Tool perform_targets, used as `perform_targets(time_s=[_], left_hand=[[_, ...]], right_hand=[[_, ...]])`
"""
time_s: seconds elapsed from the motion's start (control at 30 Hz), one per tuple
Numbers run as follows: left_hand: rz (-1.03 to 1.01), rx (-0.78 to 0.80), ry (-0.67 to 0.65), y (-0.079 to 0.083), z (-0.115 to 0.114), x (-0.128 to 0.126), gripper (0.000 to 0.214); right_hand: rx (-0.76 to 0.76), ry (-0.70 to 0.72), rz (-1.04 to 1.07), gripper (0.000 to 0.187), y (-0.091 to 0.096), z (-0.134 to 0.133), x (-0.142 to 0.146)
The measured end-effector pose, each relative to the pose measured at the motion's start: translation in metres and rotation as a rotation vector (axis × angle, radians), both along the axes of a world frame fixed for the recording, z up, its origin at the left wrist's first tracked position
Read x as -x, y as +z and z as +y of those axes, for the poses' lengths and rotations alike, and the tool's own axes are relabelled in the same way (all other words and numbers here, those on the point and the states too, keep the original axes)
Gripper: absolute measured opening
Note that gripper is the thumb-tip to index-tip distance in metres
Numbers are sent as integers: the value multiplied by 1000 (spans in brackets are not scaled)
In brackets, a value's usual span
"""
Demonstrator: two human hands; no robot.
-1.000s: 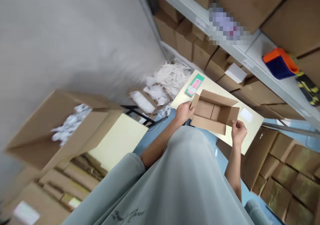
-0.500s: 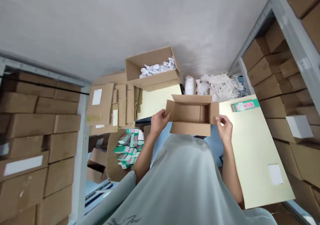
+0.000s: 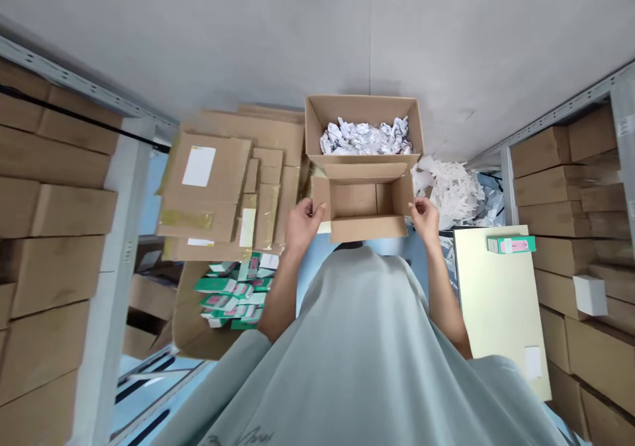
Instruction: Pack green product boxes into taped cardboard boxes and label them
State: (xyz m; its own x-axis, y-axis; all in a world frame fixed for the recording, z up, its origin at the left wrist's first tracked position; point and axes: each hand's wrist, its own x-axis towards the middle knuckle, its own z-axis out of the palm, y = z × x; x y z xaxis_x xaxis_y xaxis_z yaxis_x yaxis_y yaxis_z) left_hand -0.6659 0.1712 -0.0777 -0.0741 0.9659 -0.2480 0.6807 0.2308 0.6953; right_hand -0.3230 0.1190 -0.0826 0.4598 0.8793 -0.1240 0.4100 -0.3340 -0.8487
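Note:
Between my hands is an open cardboard box (image 3: 368,226), its flaps spread and its inside bare. My left hand (image 3: 302,224) pinches the left flap between thumb and fingers. At the opposite end my right hand (image 3: 425,218) has its fingers closed at the edge of the right flap. Just behind stands a larger carton (image 3: 364,108) holding crumpled white paper (image 3: 366,137). The smaller box overlaps that carton's front in view; whether they touch, I cannot tell.
Flattened cardboard (image 3: 208,181) is stacked at left, above a carton (image 3: 191,340) of small green boxes (image 3: 238,294). One green box (image 3: 510,244) lies on the pale right tabletop (image 3: 496,307). White packing scraps (image 3: 451,191) heap behind it. Shelves of brown boxes (image 3: 54,254) flank both sides.
The box, held in both hands, has moved from beside the right tabletop to in front of the carton of crumpled paper. My view has turned left.

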Motion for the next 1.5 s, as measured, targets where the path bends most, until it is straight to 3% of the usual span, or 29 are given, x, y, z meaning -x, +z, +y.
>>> perform_targets(time_s=[0.13, 0.27, 0.33, 0.43, 0.5, 0.6, 0.7, 0.77, 0.87, 0.93, 1.1, 1.27, 1.37, 1.43, 1.5], left_hand=[[5, 38, -70, -20, 35, 20, 36], [27, 116, -136, -39, 53, 34, 26], [19, 74, -96, -45, 57, 37, 19], [6, -152, -52, -44, 68, 30, 61], [4, -284, -134, -39, 81, 19, 73], [7, -343, -316, -35, 106, 1, 68], [24, -322, -404, -40, 129, -13, 55], [29, -304, -413, -46, 138, -19, 45], [27, -292, -412, -53, 142, -20, 40], [26, -290, -415, -56, 143, -19, 40], [-6, -286, -415, -57, 143, -17, 45], [-62, -296, -395, -63, 143, -17, 46], [-82, -301, -396, -66, 143, -17, 48], [-83, -306, -401, -66, 144, -16, 47], [-75, -314, -407, -65, 144, -16, 45]], right_hand=[[107, -59, 5, 30, -23, 38, 20], [168, -91, -22, 24, -24, 44, 29], [167, -85, -106, 23, -16, 43, 30], [104, -54, -321, 29, 3, 51, 30], [57, 21, -456, 31, 18, 70, 33], [55, 201, -609, 32, 36, 120, 43], [207, 328, -760, 33, 44, 181, 56], [406, 372, -824, 35, 43, 216, 62], [731, 395, -842, 47, 37, 254, 66], [853, 415, -843, 52, 31, 269, 69], [869, 448, -861, 48, 25, 278, 73], [610, 337, -893, 40, 47, 249, 62], [473, 355, -873, 43, 59, 235, 56], [477, 391, -866, 40, 59, 236, 57], [596, 437, -852, 48, 53, 246, 64]])
